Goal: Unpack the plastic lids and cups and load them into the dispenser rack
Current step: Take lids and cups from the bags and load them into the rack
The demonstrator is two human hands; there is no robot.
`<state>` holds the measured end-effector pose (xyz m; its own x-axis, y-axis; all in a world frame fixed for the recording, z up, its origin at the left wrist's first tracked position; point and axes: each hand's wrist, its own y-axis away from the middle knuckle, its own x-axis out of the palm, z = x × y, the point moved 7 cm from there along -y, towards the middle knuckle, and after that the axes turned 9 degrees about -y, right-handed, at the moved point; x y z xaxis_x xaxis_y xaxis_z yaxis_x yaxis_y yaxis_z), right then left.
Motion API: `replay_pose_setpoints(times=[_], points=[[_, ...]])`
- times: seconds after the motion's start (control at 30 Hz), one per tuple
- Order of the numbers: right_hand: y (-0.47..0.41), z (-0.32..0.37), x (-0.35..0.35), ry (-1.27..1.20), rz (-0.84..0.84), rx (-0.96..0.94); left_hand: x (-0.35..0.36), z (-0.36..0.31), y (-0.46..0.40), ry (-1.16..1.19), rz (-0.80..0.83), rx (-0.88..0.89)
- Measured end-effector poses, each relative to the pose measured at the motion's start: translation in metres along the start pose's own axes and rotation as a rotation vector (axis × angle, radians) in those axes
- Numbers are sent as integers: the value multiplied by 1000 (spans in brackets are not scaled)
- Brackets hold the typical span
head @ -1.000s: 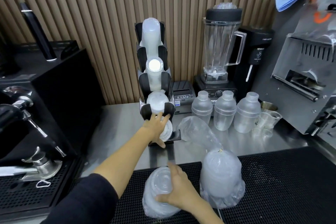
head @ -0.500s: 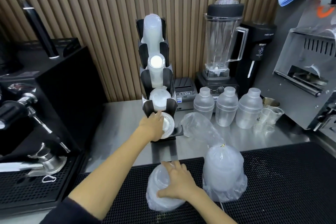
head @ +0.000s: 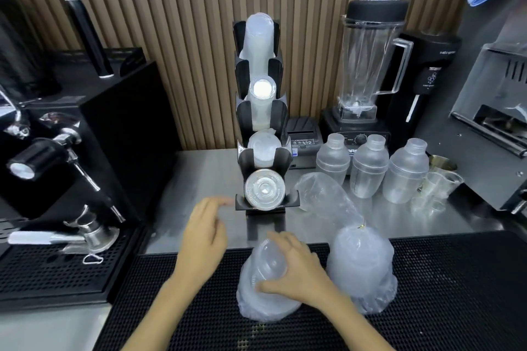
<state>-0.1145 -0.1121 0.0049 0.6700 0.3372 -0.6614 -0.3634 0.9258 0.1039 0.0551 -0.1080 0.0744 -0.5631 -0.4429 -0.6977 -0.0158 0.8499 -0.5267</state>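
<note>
The black dispenser rack (head: pixel 281 168) stands on the steel counter, with cup stacks in its upper slots and flat clear lids (head: pixel 263 189) in its lowest slot. My left hand (head: pixel 204 239) hovers open just in front and to the left of the rack, holding nothing. My right hand (head: pixel 296 271) rests on a stack of dome lids (head: pixel 268 262) that sits in an opened plastic bag (head: pixel 265 305) on the black mat. A second tied bag of lids (head: pixel 362 259) stands to the right of it.
An espresso machine (head: pixel 57 151) and its drip tray fill the left side. Three plastic shakers (head: pixel 368 168), a blender (head: pixel 368 65), small measuring cups (head: pixel 439 188) and a sealing machine (head: pixel 496 122) stand at the back right. An empty clear bag (head: pixel 322 194) lies beside the rack.
My left hand has pulled back from the lids in the rack's lowest slot toward me. My right hand has stayed on the dome lids in the bag.
</note>
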Motion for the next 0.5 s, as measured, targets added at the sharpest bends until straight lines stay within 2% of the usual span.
replay_pose_setpoints(times=[0.07,0.13,0.23,0.3,0.37,0.5], points=[[12,19,-28,-91,-60,-94,13,18,34,55,95,-59],[23,46,-62,-139,-145,-215,40,26,62,13,312,-12],[20,90,-100,16,-279,-372,71,20,80,-9,541,81],[1,111,-108,170,-343,-441,81,15,78,5,582,143],[-30,116,-101,358,-323,-464,92,17,77,-70,658,160],[-92,89,-69,594,-106,-300,105,28,75,-229,769,133]])
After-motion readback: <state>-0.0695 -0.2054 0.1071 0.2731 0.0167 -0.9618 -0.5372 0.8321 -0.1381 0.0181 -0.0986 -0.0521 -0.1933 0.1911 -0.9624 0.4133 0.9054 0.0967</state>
